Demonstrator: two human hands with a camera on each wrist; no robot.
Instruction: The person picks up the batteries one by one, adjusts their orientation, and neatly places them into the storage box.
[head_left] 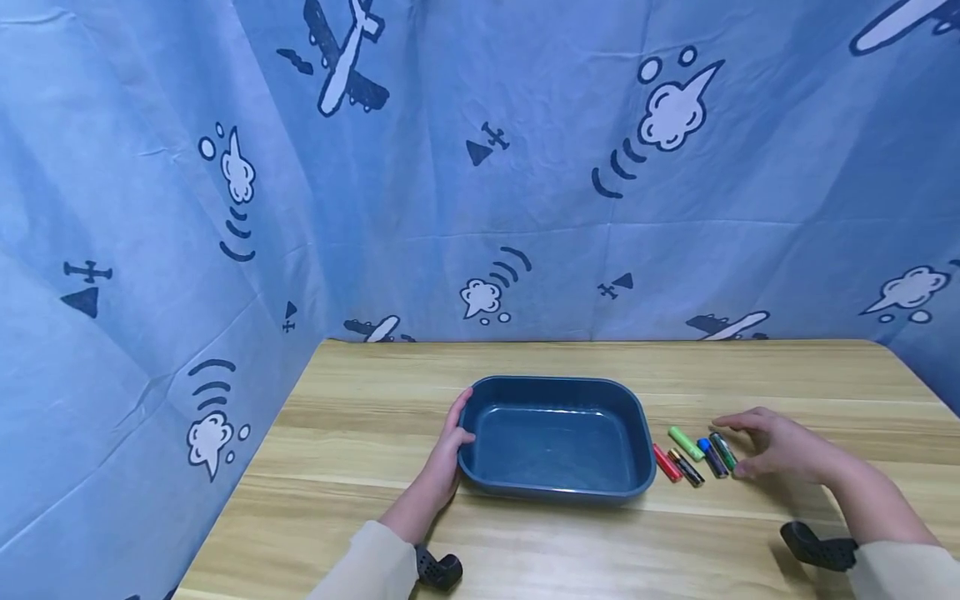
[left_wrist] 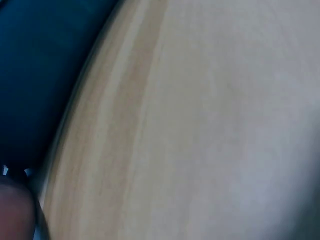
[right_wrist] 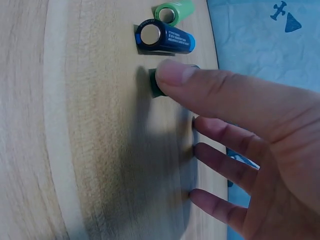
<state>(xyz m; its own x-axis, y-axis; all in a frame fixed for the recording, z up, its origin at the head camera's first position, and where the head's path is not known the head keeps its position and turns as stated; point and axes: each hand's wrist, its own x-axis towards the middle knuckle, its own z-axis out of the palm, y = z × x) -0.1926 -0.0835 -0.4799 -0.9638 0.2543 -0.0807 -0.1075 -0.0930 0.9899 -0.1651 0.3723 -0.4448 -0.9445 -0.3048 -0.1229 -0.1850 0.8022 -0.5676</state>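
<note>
In the head view my left hand grips the left side of a dark blue plastic tub, its thumb over the rim. My right hand is around a dark green battery, thumb by the near end and a fingertip by the far end. The right wrist view has the thumb covering most of that battery, and the other fingers spread; whether they touch it is hidden. Just left lie a blue battery, a light green battery, a black and gold battery and a red battery.
All of this is on a wood-grain table. A blue curtain with plane prints hangs behind and along the left. The red battery lies close against the tub's right side. Black wrist mounts sit below both hands.
</note>
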